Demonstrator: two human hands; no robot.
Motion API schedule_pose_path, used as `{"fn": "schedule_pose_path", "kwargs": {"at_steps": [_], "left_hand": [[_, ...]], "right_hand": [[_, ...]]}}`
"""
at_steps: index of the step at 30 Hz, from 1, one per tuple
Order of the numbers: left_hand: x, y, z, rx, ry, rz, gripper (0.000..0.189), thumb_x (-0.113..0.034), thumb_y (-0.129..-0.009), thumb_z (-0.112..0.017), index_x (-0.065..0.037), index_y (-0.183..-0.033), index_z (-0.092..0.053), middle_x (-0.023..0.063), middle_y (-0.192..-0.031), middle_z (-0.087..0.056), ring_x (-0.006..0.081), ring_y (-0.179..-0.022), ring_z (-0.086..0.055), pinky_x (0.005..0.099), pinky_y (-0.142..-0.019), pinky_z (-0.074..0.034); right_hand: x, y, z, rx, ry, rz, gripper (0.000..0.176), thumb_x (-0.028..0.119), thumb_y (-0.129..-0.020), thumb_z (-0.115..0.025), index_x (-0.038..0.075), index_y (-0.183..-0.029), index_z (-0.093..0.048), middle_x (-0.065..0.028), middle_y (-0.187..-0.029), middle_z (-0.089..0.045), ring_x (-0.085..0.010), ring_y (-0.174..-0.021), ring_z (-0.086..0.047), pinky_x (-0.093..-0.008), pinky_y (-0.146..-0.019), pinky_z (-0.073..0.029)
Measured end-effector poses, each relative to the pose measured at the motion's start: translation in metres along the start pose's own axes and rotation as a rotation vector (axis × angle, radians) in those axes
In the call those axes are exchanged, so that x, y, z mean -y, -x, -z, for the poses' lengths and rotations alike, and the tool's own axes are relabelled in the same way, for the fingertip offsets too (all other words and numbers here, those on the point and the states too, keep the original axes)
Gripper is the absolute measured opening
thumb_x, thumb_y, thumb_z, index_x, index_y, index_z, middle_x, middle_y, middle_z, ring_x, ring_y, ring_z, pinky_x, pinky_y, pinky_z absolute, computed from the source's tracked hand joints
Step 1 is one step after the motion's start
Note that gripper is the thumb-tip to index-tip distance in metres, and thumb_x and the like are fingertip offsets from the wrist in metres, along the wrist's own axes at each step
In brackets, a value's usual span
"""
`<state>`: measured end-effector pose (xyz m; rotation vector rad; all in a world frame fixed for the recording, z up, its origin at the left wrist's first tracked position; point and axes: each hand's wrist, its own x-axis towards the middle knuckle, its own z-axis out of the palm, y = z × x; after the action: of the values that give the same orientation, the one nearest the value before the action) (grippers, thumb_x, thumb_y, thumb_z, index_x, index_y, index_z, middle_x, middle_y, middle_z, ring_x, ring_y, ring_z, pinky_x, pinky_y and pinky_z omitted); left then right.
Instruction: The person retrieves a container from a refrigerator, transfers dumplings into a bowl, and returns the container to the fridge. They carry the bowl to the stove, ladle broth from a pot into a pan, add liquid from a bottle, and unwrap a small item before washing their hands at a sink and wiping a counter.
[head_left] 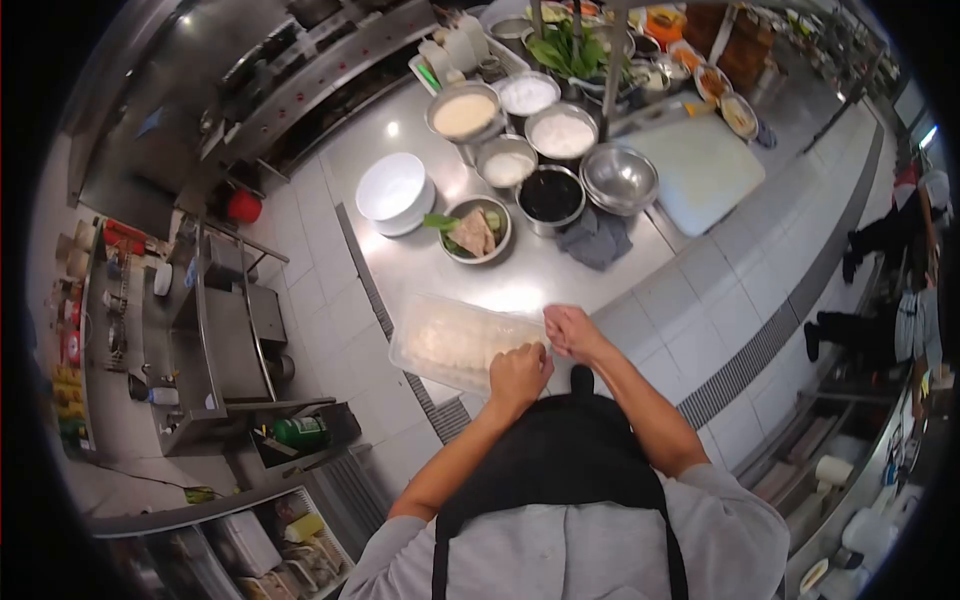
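Note:
A clear plastic container (455, 340) with pale, whitish contents lies near the front edge of the steel table (400, 265). My left hand (520, 375) is closed at the container's right front side; what it grips, if anything, is hidden. Just right of the container's far corner is my right hand (572, 332), its fingers curled together, with nothing I can make out in them. Behind the container stands a round metal bowl (479, 257) holding green leaves and a light brown folded piece. A stack of white plates (392, 190) sits to its left.
Metal bowls of white (562, 133), cream (465, 115) and black (551, 195) contents stand behind. Nested empty bowls (620, 178), a grey cloth (595, 238) and a white cutting board (695, 170) are at the right. People's legs (850, 335) show at the far right.

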<state>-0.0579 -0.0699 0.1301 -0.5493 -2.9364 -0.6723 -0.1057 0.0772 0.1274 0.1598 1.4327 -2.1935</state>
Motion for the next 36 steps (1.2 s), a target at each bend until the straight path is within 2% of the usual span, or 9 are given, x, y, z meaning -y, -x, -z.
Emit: {"fn": "schedule_pose_path", "kwargs": {"at_steps": [2, 4, 10, 18, 21, 23, 27, 31, 36], "left_hand": [[-0.002, -0.001, 0.001, 0.003, 0.037, 0.015, 0.015, -0.022, -0.072, -0.068, -0.011, -0.068, -0.058, 0.0071, -0.064, -0.059, 0.0278, -0.058, -0.060, 0.0388, -0.053, -0.046], [-0.002, 0.000, 0.004, -0.019, 0.069, 0.016, 0.014, -0.021, -0.072, -0.068, -0.011, -0.069, -0.059, 0.0065, -0.064, -0.059, 0.0272, -0.060, -0.060, 0.0382, -0.054, -0.046], [0.027, -0.008, 0.035, -0.240, 0.148, 0.173, 0.013, -0.016, -0.074, -0.067, -0.009, -0.085, -0.061, 0.0064, -0.079, -0.060, 0.0263, -0.078, -0.056, 0.0380, -0.068, -0.046], [0.162, 0.007, 0.080, -0.507, -0.215, 0.606, 0.036, -0.016, -0.075, -0.067, -0.007, -0.109, -0.058, 0.0108, -0.100, -0.060, 0.0294, -0.099, -0.052, 0.0382, -0.088, -0.042], [0.170, 0.001, 0.088, -0.328, 0.060, 0.576, 0.035, -0.014, -0.075, -0.067, -0.007, -0.108, -0.060, 0.0117, -0.102, -0.061, 0.0294, -0.097, -0.053, 0.0389, -0.089, -0.041], [0.124, -0.014, 0.099, -0.345, 0.032, 0.181, 0.032, -0.012, -0.074, -0.066, -0.007, -0.106, -0.061, 0.0119, -0.103, -0.061, 0.0295, -0.094, -0.054, 0.0389, -0.088, -0.041], [0.054, -0.039, 0.055, 0.011, 0.246, -0.187, 0.029, -0.018, -0.074, -0.068, -0.008, -0.100, -0.063, 0.0069, -0.103, -0.061, 0.0257, -0.098, -0.054, 0.0388, -0.085, -0.041], [0.014, -0.051, 0.012, 0.127, -0.036, -0.293, 0.031, -0.029, -0.073, -0.069, -0.010, -0.097, -0.063, 0.0057, -0.101, -0.060, 0.0239, -0.097, -0.053, 0.0424, -0.082, -0.040], [0.009, -0.066, 0.007, 0.263, -0.235, -0.307, 0.037, -0.041, -0.071, -0.068, -0.011, -0.091, -0.062, 0.0052, -0.095, -0.058, 0.0265, -0.096, -0.052, 0.0452, -0.081, -0.039]], "right_hand": [[-0.017, -0.020, 0.015, -0.172, 0.612, 0.284, 0.035, 0.031, -0.092, -0.048, 0.006, -0.068, -0.051, 0.0012, -0.056, -0.045, -0.0090, -0.044, -0.041, -0.0233, -0.041, -0.035], [-0.038, -0.030, 0.038, -0.396, 0.846, 0.363, 0.037, 0.033, -0.092, -0.048, 0.004, -0.072, -0.057, 0.0004, -0.056, -0.049, -0.0102, -0.045, -0.044, -0.0245, -0.041, -0.039], [-0.014, 0.014, 0.029, -0.440, 0.413, -0.063, 0.037, 0.038, -0.093, -0.045, 0.004, -0.086, -0.059, -0.0034, -0.065, -0.052, -0.0113, -0.044, -0.046, -0.0264, -0.039, -0.043], [-0.044, -0.013, 0.010, -0.306, 0.416, -0.100, 0.035, 0.031, -0.092, -0.048, 0.001, -0.077, -0.057, -0.0042, -0.060, -0.051, -0.0108, -0.042, -0.046, -0.0269, -0.038, -0.043], [-0.047, -0.021, 0.013, -0.341, 0.467, 0.002, 0.035, 0.028, -0.092, -0.049, 0.002, -0.069, -0.054, -0.0030, -0.056, -0.049, -0.0105, -0.041, -0.045, -0.0269, -0.038, -0.042], [-0.048, -0.016, 0.018, -0.350, 0.526, 0.074, 0.036, 0.027, -0.091, -0.050, 0.002, -0.066, -0.053, -0.0026, -0.054, -0.048, -0.0107, -0.040, -0.044, -0.0270, -0.038, -0.041], [-0.052, -0.024, 0.032, -0.221, 0.146, -0.102, 0.027, 0.024, -0.090, -0.051, 0.004, -0.072, -0.055, -0.0017, -0.058, -0.049, -0.0101, -0.044, -0.044, -0.0253, -0.040, -0.038], [-0.061, -0.024, 0.039, -0.025, -0.266, -0.185, 0.020, 0.024, -0.091, -0.048, 0.007, -0.081, -0.054, 0.0003, -0.060, -0.047, -0.0088, -0.046, -0.040, -0.0233, -0.040, -0.032], [-0.073, -0.028, 0.046, -0.002, -0.212, -0.189, 0.023, 0.029, -0.092, -0.048, 0.011, -0.079, -0.054, 0.0019, -0.062, -0.048, -0.0069, -0.048, -0.042, -0.0218, -0.040, -0.031]]}}
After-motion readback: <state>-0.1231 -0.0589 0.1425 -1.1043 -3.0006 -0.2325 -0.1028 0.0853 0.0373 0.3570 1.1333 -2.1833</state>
